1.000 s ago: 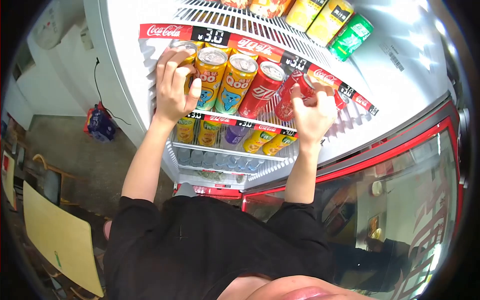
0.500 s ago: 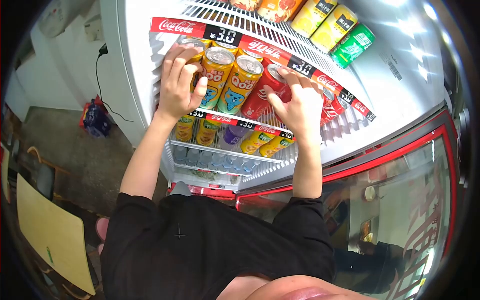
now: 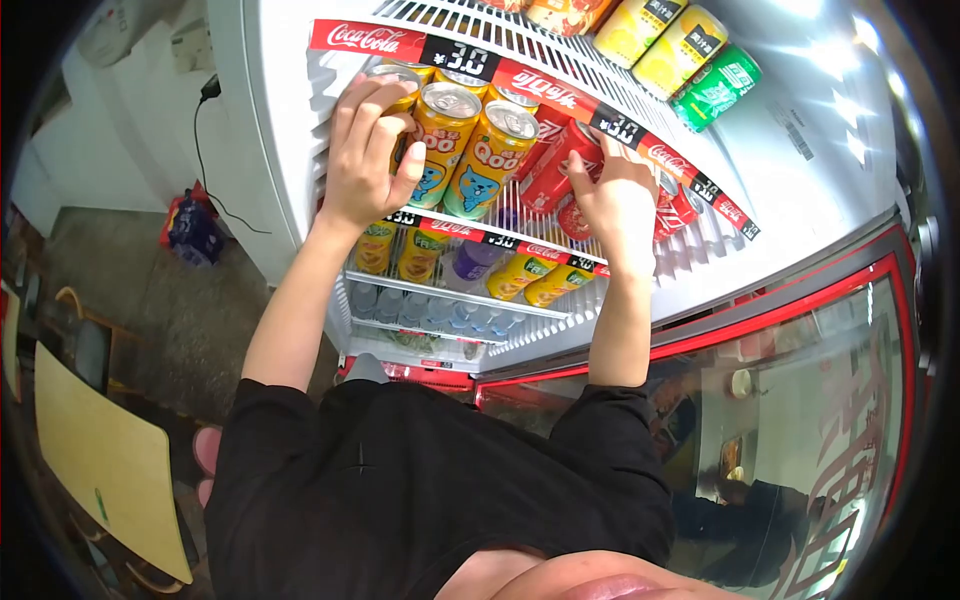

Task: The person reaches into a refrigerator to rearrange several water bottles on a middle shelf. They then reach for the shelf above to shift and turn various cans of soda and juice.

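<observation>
On the fridge shelf stand orange Qoo cans [image 3: 492, 160] with blue bear pictures, and red Coca-Cola cans [image 3: 552, 178] to their right. My left hand [image 3: 367, 160] curls around the leftmost orange can [image 3: 398, 76], with its thumb beside the neighbouring Qoo can [image 3: 446, 125]. Over the red cans is my right hand [image 3: 617, 205], its fingers on a tilted red can [image 3: 577, 150] and partly hidden under the price strip [image 3: 560, 95]. A gap now shows between the Qoo cans and the tilted red can, with another red can behind it.
Above is a wire shelf with yellow cans [image 3: 681, 50] and a green can [image 3: 718, 87]. Lower shelves hold yellow bottles [image 3: 421, 257], a purple one [image 3: 474, 262] and clear bottles [image 3: 440, 312]. The open glass door [image 3: 780, 400] is at right, a wooden table [image 3: 105, 460] at left.
My right hand has moved slightly right with the front red can, which has shifted away from the Qoo cans. My left hand remains on the leftmost can.
</observation>
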The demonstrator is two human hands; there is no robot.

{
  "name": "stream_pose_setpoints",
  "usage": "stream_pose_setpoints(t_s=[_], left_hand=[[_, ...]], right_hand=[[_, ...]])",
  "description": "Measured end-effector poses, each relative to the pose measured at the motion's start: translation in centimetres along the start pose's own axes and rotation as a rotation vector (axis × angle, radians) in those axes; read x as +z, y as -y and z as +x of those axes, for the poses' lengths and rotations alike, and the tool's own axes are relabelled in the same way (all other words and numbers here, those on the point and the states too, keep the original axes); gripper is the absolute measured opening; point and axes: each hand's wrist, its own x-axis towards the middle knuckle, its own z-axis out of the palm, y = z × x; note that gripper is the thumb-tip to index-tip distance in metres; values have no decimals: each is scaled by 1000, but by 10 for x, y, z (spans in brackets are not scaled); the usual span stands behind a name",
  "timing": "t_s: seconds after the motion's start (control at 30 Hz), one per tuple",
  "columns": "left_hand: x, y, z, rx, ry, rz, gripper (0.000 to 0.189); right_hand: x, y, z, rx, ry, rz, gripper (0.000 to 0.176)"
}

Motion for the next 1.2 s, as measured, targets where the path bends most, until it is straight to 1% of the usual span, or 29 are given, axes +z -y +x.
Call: stream_pose_setpoints(t_s=[0.03, 0.13, 0.17, 0.27, 0.3, 0.33, 0.37, 0.47, 0.5, 0.57, 0.9, 1.0, 1.2], left_hand=[[0, 0, 1, 0, -2, -2, 19], [0, 0, 0, -4, 0, -5, 18], [0, 1, 0, -4, 0, -3, 18], [1, 1, 1, -8, 1, -6, 17], [1, 1, 1, -8, 4, -4, 17], [0, 0, 0, -9, 9, -1, 17], [0, 0, 1, -6, 3, -4, 16], [0, 0, 1, -9, 2, -2, 16], [1, 1, 1, -4, 1, -2, 17], [1, 2, 1, 3, -2, -3, 18], [3, 3, 0, 22, -22, -12, 21], [5, 4, -2, 20, -14, -11, 21], [5, 4, -1, 28, -35, -10, 20]], right_hand=[[0, 1, 1, 27, 20, 21, 44], [12, 7, -8, -22, -250, -46, 41], [11, 13, -8, 39, -224, -18, 34], [5, 33, -5, -245, -629, 178, 26], [6, 42, -12, -223, -591, 280, 31], [5, 52, -18, -162, -511, 435, 35], [7, 59, -20, -151, -483, 494, 41], [16, 76, -23, -204, -371, 514, 70], [16, 79, -24, -178, -297, 539, 72], [17, 82, -25, -146, -233, 570, 74], [23, 63, -29, -49, -300, 550, 70], [19, 69, -25, -100, -327, 464, 70], [30, 82, -21, -167, -339, 621, 66]])
